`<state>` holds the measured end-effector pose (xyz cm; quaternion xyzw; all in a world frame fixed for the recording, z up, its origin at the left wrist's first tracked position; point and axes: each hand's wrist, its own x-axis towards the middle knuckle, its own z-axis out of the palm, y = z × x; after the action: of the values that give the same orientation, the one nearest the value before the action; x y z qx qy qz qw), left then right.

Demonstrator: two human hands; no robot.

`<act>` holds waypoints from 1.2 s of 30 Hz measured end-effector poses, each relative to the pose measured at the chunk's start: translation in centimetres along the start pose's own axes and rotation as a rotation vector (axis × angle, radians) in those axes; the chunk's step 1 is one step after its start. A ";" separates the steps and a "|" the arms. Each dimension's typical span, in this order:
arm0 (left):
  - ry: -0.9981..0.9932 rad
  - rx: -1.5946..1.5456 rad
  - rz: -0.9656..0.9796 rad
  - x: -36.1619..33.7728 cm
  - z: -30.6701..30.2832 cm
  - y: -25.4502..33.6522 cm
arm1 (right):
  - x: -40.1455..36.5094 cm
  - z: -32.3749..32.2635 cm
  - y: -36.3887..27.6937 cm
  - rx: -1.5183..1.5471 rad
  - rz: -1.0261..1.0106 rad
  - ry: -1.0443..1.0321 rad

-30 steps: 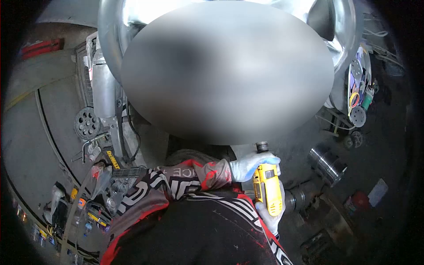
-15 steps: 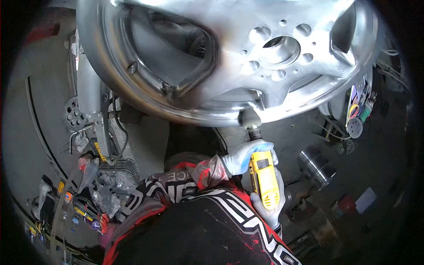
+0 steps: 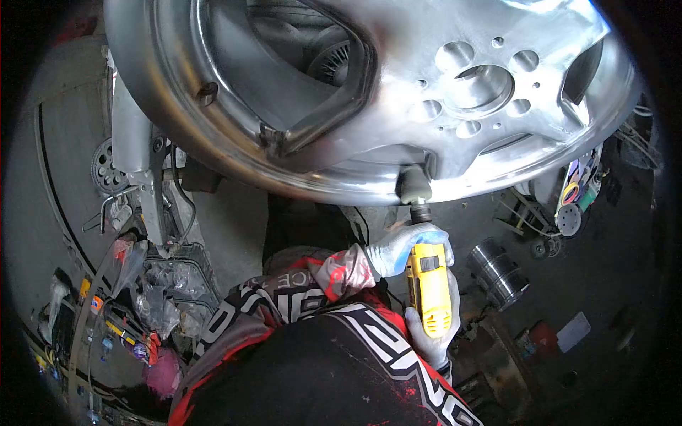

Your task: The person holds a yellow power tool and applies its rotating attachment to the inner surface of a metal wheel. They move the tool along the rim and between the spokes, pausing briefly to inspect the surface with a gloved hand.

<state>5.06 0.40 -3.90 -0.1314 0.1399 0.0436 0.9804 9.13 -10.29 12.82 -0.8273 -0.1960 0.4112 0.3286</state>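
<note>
A large silver alloy wheel (image 3: 398,92) fills the upper part of the view, its spokes and lip shiny. Below it, a yellow die grinder (image 3: 431,291) points up at the wheel's lower rim. Its rounded, greyish tip (image 3: 415,186) meets the rim near the base of a spoke; firm contact is hard to confirm. My left hand (image 3: 398,248), in a grey-and-blue work glove, is wrapped round the grinder's front end. Also gloved, my right hand (image 3: 435,344) grips the rear of the body from below and the right side. The grinder partly hides the fingers of both hands.
At left stands a metal post (image 3: 133,135) with a cable. A black crate (image 3: 177,277) holds clear plastic bags. A shiny metal cylinder (image 3: 499,273) is on the floor at right, with a rack of abrasive discs (image 3: 570,219) above it.
In view, the wheel and surroundings have shifted, the wheel towards the right. Against the wheel, the grinder's tip sits slightly further left along the rim. Both hands keep their grip.
</note>
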 end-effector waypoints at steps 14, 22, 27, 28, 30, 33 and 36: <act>-0.074 -0.008 -0.024 0.3 0.0 1.7 | 0.8 1.5 -1.0 0.052 -0.035 0.020; -0.129 0.131 0.033 0.1 -0.6 2.2 | 1.2 1.4 -1.8 -0.106 -0.024 -0.036; -0.098 0.119 0.143 -1.8 -0.2 3.1 | 1.9 2.3 -2.7 -0.208 -0.161 -0.040; -0.099 0.063 0.092 -2.3 -0.7 3.3 | 1.9 2.3 -2.8 -0.236 -0.161 -0.077; -0.087 0.070 0.105 -3.2 -0.4 3.7 | 2.1 2.3 -3.3 -0.275 -0.177 -0.132; -0.075 0.085 0.147 -3.4 -0.3 3.8 | 2.4 2.1 -3.6 -0.330 -0.249 -0.161; -0.059 0.028 0.113 -3.1 -0.1 3.6 | 2.1 2.0 -3.4 -0.286 -0.193 -0.132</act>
<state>1.63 3.73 -3.95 -0.1083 0.1190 0.1008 0.9818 8.62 -5.86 13.16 -0.8140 -0.3523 0.3992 0.2321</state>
